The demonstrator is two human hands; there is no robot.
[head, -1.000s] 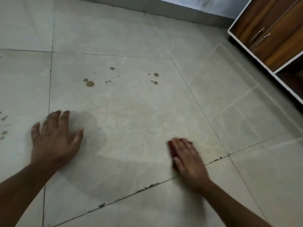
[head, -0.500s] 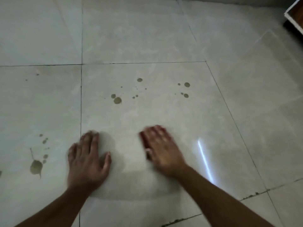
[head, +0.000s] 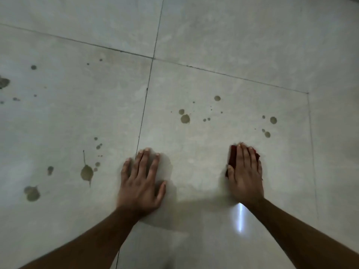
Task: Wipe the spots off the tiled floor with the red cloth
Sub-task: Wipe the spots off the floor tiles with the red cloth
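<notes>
My right hand (head: 245, 171) lies flat with straight fingers on the red cloth (head: 232, 155), pressing it to the pale tiled floor (head: 213, 45); only the cloth's edges show beside the fingers. Brown spots (head: 185, 119) sit farther out on the same tile, with a second cluster (head: 270, 127) just beyond my right fingertips. My left hand (head: 141, 179) rests flat on the floor near a grout line, fingers spread, holding nothing. More spots, some large (head: 86, 172), lie on the tile to the left.
Dark grout lines (head: 144, 105) divide the large tiles. Further stains (head: 32, 193) mark the far left tile, and another (head: 3, 82) sits at the left edge. A bright light reflection (head: 240, 217) shows on the floor by my right forearm.
The view has swung left and the cabinet has left the frame. My right hand with the cloth slid left, then back right and farther out toward the spots. The left hand stayed planted.
</notes>
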